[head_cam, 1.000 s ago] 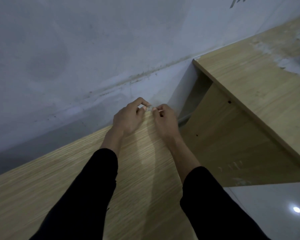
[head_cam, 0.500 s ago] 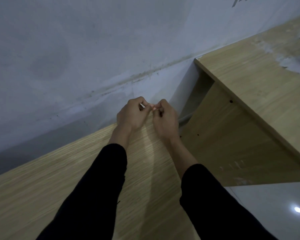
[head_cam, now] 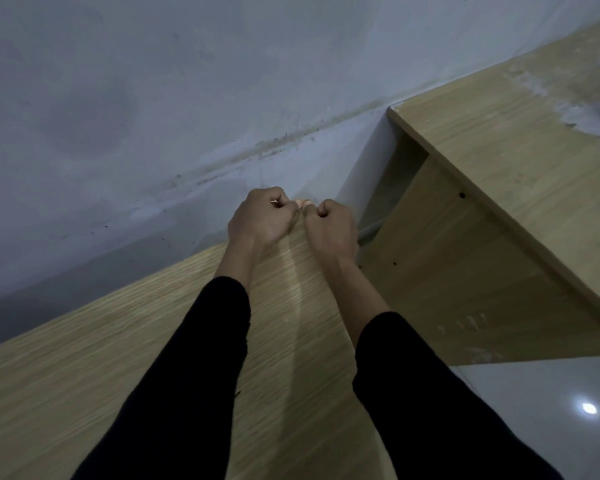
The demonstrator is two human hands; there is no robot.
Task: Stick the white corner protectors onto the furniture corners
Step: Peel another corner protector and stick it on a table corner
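Hands curled tight: left hand and right hand pinch the corner protector between their fingertips, only a pale sliver showing. It sits at the far corner of the desk, right by the wall.

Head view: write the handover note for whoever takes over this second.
Left hand: fingers curled, at the far corner of the wooden panel, by the wall.
Right hand: same, fingertips meeting the left's.
Corner protector: hidden under the fingertips; cannot tell if either hand pinches it.
Done: none visibly stuck.
To do: seat and press this one, then do the other corners, such as on the desk at right.
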